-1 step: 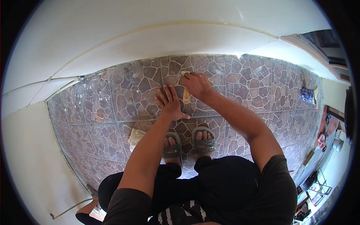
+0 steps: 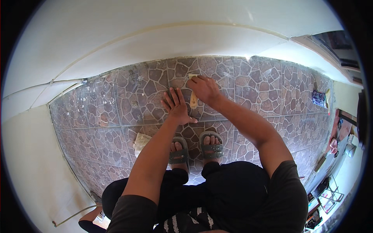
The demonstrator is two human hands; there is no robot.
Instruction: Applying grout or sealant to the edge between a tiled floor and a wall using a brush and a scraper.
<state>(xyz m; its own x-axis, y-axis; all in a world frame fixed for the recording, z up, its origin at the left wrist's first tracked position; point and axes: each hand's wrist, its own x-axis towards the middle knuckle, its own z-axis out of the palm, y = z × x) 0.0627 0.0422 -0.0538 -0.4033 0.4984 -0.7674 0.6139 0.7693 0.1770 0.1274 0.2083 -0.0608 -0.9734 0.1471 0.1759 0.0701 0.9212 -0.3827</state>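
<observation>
Gripping a yellowish tool [image 2: 193, 100], the right hand [image 2: 204, 89] is clenched round its middle, at the patterned floor [image 2: 252, 91]. Left hand [image 2: 177, 111] grasps nothing, fingers spread, planted just left. I'd keep pressure even, left hand clear. Pale bundle [image 2: 141, 144] beside left sandal [image 2: 178, 154]; white wall [image 2: 217, 40] ahead.

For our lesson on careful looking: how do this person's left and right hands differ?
The left hand is spread open on the tiled floor; the right hand is curled around a yellowish tool. The left hand is nearer the sandals; the right hand is farther from them. Both hands are bare.
</observation>
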